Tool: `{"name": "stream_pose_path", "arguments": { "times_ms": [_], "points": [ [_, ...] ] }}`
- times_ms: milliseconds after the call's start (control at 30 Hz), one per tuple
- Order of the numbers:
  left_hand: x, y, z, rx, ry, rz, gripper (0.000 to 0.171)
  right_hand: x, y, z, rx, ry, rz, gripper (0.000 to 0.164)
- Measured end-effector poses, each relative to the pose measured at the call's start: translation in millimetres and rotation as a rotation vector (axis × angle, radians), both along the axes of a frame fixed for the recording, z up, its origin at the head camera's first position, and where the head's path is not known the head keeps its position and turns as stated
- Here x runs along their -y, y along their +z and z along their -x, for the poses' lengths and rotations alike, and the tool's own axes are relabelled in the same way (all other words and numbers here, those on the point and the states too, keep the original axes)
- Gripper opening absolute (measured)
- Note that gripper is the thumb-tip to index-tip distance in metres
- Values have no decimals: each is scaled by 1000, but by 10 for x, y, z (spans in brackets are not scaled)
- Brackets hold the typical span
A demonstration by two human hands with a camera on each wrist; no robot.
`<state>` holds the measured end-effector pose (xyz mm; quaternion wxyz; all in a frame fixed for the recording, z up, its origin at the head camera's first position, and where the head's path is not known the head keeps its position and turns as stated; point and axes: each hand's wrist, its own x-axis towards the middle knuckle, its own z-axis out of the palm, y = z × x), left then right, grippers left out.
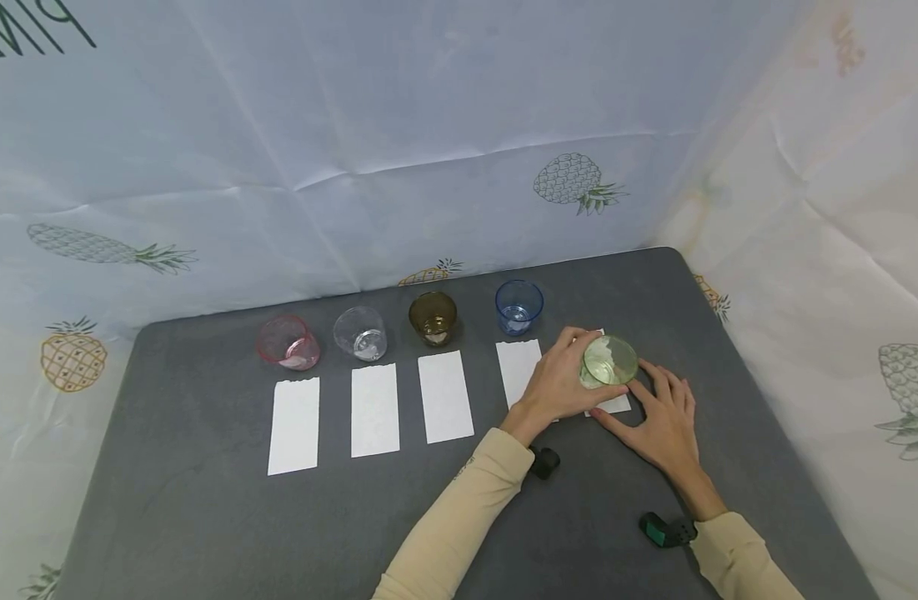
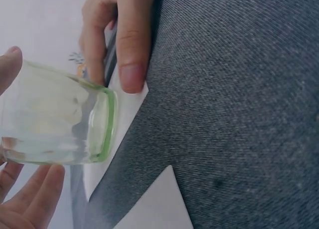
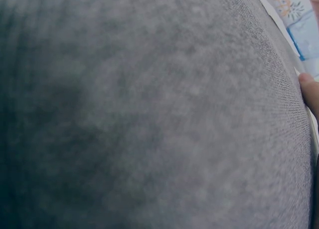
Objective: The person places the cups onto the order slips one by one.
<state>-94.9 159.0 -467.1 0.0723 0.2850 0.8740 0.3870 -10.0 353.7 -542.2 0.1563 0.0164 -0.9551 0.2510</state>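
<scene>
My left hand (image 1: 552, 382) grips a pale green glass (image 1: 610, 362) from its left side, thumb nearest me. In the left wrist view the green glass (image 2: 60, 119) lies sideways across the picture, its thick base close over a white paper strip (image 2: 128, 102). Just right of the glass, my right hand (image 1: 659, 423) rests with fingers spread and relaxed, its thumb at the paper's near edge. The right thumb (image 2: 133, 54) presses on that strip in the left wrist view. Mostly grey tabletop fills the right wrist view, with a fingertip (image 3: 310, 92) at its right edge.
A pink glass (image 1: 289, 343), a clear glass (image 1: 361, 333), a brown glass (image 1: 433, 318) and a blue glass (image 1: 519, 307) stand along the back of the grey table (image 1: 203, 517). Several white paper strips (image 1: 374, 411) lie before them. A pineapple-print cloth (image 1: 428, 100) hangs behind.
</scene>
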Motion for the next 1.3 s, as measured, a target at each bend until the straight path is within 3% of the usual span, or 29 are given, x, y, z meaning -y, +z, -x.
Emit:
{"name": "stream_pose_path", "arguments": {
  "times_ms": [500,900,1300],
  "points": [
    [9,-28,16,22,14,30,85,28,-3,23,5,11,0,76],
    [-52,-116,-14,23,43,-22,83,10,4,2,-32,7,-5,87],
    [-45,-117,-24,14,47,-14,82,30,27,-23,13,5,-15,78]
  ]
}}
